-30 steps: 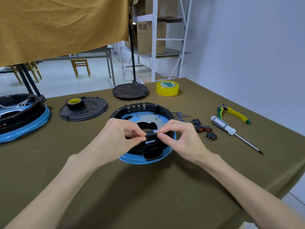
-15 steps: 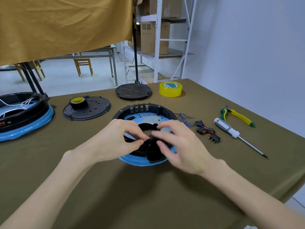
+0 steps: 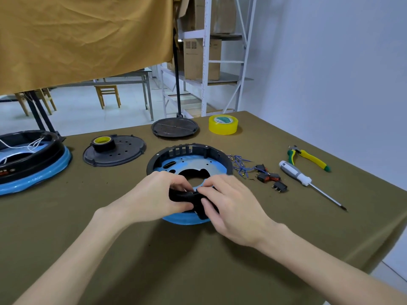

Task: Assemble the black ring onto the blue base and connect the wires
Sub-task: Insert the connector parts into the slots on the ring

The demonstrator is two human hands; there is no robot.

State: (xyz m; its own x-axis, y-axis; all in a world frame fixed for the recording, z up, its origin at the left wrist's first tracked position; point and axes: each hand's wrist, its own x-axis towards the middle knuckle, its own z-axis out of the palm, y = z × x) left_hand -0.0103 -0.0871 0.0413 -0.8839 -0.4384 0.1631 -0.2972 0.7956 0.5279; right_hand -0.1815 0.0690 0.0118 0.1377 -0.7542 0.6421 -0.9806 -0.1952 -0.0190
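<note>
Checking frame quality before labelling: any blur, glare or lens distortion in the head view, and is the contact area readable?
Head view: wide-angle bowing bends the shelf rack; lighting is soft and even, no glare, faint shadow under the arms; left hand and right hand look slightly soft; they cover the near rim of the black ring, so contact there is hard to read.

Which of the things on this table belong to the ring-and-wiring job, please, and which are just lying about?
In the job: black ring, blue base, blue wires, left hand, right hand.

Lying about: yellow tape, screwdriver, pliers, perforated black cover.
</note>
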